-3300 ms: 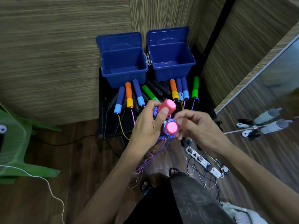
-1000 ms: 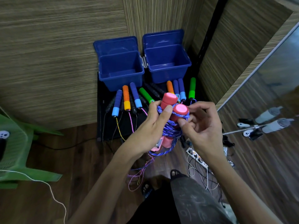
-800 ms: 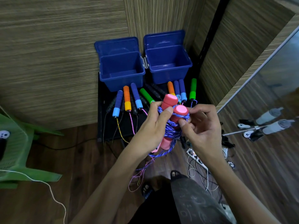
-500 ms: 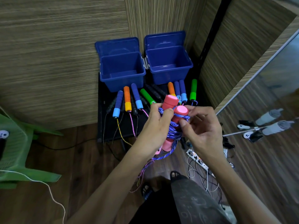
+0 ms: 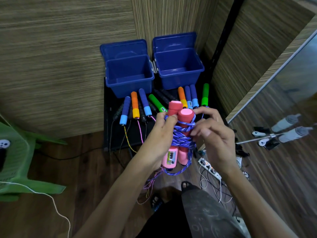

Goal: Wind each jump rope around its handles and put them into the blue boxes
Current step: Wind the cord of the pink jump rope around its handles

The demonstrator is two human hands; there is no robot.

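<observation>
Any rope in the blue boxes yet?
No: both blue boxes, left and right, stand open with bare bottoms, and the pink-handled rope is in the hands, left and right.

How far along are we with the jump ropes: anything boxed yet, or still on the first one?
Nothing is boxed: both blue boxes stand open and look empty. In hand: the left hand grips the pink handles, mostly wound with purple rope; the right hand pinches a turn near the top, and a loop hangs below. Left: finishing this one, then the other ropes lying unwound before the boxes.
</observation>
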